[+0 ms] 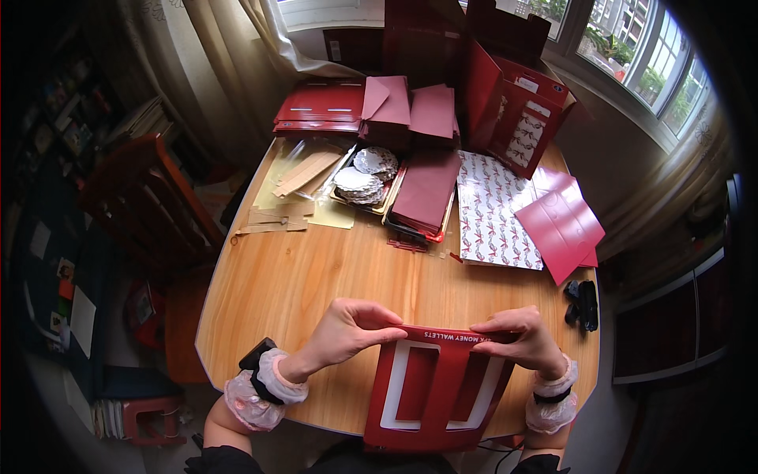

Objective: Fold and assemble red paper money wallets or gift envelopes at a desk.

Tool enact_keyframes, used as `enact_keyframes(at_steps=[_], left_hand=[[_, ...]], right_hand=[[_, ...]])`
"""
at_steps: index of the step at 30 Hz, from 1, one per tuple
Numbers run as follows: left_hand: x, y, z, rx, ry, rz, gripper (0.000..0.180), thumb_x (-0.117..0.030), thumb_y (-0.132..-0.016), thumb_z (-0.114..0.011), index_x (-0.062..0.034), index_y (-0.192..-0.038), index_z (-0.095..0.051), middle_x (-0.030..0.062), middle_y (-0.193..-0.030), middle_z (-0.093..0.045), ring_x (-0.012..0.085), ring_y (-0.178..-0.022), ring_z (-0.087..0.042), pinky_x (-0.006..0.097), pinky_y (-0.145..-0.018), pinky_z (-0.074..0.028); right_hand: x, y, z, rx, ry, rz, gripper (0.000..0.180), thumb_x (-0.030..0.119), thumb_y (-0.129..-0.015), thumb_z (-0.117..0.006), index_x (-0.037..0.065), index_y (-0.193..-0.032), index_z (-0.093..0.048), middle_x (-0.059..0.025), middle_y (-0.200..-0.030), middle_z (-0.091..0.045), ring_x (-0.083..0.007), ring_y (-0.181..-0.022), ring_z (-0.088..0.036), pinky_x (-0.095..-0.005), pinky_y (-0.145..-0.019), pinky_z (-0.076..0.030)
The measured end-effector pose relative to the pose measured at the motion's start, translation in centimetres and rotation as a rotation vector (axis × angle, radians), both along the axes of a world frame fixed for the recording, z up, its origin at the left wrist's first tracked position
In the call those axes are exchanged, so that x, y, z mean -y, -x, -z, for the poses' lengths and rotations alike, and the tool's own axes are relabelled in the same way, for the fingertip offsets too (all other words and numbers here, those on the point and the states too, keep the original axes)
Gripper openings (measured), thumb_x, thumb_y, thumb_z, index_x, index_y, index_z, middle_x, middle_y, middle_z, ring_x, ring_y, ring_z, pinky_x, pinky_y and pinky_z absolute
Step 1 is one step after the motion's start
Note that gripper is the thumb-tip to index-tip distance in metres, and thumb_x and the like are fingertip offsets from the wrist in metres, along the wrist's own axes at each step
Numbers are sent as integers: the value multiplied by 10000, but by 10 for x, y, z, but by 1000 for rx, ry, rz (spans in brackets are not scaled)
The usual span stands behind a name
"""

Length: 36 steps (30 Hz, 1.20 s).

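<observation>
item: one flat red carton piece (436,395), bearing two dark panels edged in white and white lettering along its far edge; lying at the near side of the wooden table (276,288), between the two hands, with its near end reaching past the table edge.

grip, left: the left hand (335,336) is pinching the far left corner, thumb and fingers closing narrowly on the card.

grip, right: the right hand (525,341) is pinching the far right corner in a like manner.

step: the hands are seemingly shaping or squaring the far edge; whether a fold is forming there, one cannot tell.

next move, as judged: calling for both pinches to be working evenly, keeping that edge straight and the card from buckling.

beyond, at centre: a stack of maroon envelopes (426,189) is resting on a tray; round scalloped tags (358,186) are sitting to its left.

far left: tan paper strips (308,172) are lying loose; red folded cartons (320,103) are standing in a pile behind.

right: a patterned white sheet (493,213) is lying partly beside, partly under pinkish-red cards (559,229); a black object (586,305) is lying nearer.

far right: a large red box (517,107) is standing open.
</observation>
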<state>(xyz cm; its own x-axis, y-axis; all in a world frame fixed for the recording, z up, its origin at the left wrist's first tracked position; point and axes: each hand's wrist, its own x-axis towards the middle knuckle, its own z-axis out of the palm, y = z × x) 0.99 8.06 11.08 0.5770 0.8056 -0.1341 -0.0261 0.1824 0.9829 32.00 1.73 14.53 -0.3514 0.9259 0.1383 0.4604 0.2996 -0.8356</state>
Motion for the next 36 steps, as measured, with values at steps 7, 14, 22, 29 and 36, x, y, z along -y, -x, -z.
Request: enact_keyframes(at_steps=[7, 14, 22, 29, 36], left_hand=[[-4, 7, 1, 10, -12, 38, 63, -5, -856, -772, 28, -907, -757, 78, -827, -748, 98, -770, -694, 238, -700, -570], [-6, 4, 3, -4, 41, 56, 105, -46, -873, -768, 26, -948, -755, 82, -878, -752, 96, -802, -689, 241, -736, -562], [5, -4, -5, -179, -127, 232, 218, -122, -872, -784, 12, -1043, -765, 91, -914, -770, 91, -814, -686, 238, -750, -553], [9, -3, 3, -260, -287, 283, 227, -195, -874, -779, -22, -1020, -772, 145, -855, -762, 129, -733, -714, 270, -687, -552], [7, -3, 9, -251, -357, 306, 214, -212, -873, -777, -43, -1004, -781, 158, -851, -752, 157, -703, -724, 279, -658, -550]], right_hand=[[0, 8, -8, 4, 45, 17, 263, 92, -788, -837, 0, -1022, -760, -111, -776, -730, -138, -665, -687, -245, -612, -533], [1, 20, -4, 6, 143, 16, 253, 86, -811, -819, -2, -1040, -755, -117, -848, -755, -130, -727, -712, -250, -668, -562], [2, 43, 14, -33, 123, -102, 249, 94, -832, -800, -7, -1054, -745, -136, -885, -757, -155, -750, -724, -264, -693, -571], [5, 53, 14, -32, 266, -104, 242, 106, -850, -783, -7, -1061, -742, -142, -872, -753, -151, -738, -714, -273, -701, -574], [7, 51, 17, -49, 207, -136, 215, 95, -845, -788, -12, -1027, -750, -149, -871, -750, -165, -720, -711, -283, -676, -570]])
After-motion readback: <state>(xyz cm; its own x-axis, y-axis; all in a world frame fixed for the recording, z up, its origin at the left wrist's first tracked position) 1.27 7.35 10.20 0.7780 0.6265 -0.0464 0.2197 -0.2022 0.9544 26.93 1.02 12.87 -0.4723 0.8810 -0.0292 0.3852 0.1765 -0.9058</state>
